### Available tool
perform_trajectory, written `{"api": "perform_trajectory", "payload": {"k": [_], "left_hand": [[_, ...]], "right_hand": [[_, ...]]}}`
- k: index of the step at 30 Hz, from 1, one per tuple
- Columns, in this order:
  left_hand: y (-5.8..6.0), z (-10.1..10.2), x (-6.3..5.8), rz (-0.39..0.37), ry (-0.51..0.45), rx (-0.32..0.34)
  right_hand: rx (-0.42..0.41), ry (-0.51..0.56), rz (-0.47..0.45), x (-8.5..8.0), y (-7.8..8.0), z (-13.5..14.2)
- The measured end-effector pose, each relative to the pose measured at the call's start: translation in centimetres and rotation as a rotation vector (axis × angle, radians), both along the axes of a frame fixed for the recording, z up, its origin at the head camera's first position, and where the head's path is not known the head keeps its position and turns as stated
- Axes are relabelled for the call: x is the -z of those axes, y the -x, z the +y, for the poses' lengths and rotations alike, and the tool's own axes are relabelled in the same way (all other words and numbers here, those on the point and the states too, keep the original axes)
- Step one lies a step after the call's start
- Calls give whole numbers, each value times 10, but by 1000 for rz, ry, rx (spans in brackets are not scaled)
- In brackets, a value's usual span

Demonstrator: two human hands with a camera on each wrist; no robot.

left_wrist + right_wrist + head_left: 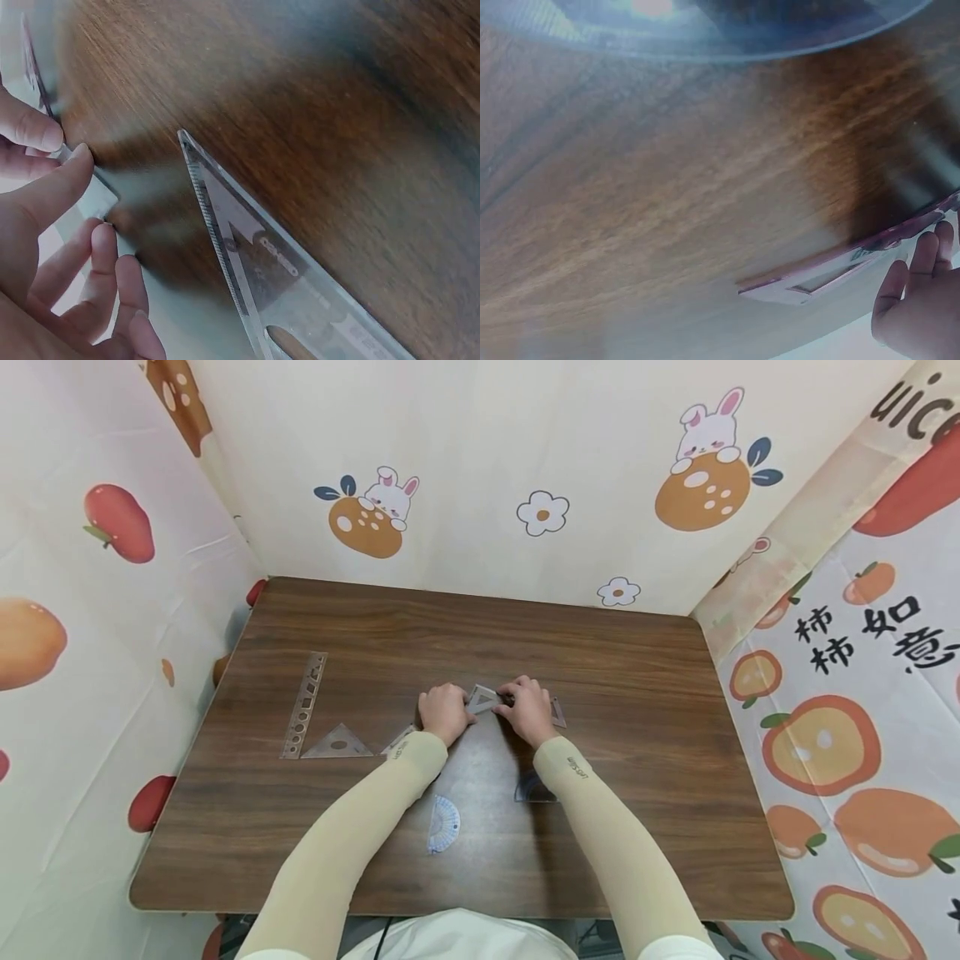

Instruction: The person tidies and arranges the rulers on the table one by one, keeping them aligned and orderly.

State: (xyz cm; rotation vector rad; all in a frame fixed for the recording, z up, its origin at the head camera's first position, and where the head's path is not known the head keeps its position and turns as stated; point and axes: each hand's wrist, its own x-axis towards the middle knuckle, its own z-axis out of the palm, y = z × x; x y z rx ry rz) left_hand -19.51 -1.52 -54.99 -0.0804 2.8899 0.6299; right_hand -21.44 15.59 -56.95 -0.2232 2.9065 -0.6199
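At the middle of the table, both hands hold a small clear set square (483, 698) between them. My left hand (446, 712) pinches its left side; in the left wrist view the thumb and fingertips grip the pale edge of the set square (96, 196). From the other side my right hand (529, 708) pinches it, partly hiding it. Another clear set square (277, 277) lies beside the left hand, partly under the forearm in the head view. Just right of the right hand lies a set square with a pinkish edge (802, 285), partly covered by that hand.
Farther left lie a clear ruler with cut-out shapes (303, 706) and a set square with a round hole (337, 743). Nearer the body are a bluish protractor (444, 824) and a clear curved piece (531, 791) partly behind the right forearm. Printed curtains surround the wooden table (637, 843).
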Motion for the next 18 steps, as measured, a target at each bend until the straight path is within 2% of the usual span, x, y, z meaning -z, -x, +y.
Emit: {"api": "perform_trajectory", "payload": {"k": [8, 18], "left_hand": [[1, 2, 3, -33, -44, -85], [1, -1, 0, -66, -67, -94]], "right_hand": [[-31, 28, 45, 7, -1, 1], [-69, 32, 94, 9, -3, 0]]}}
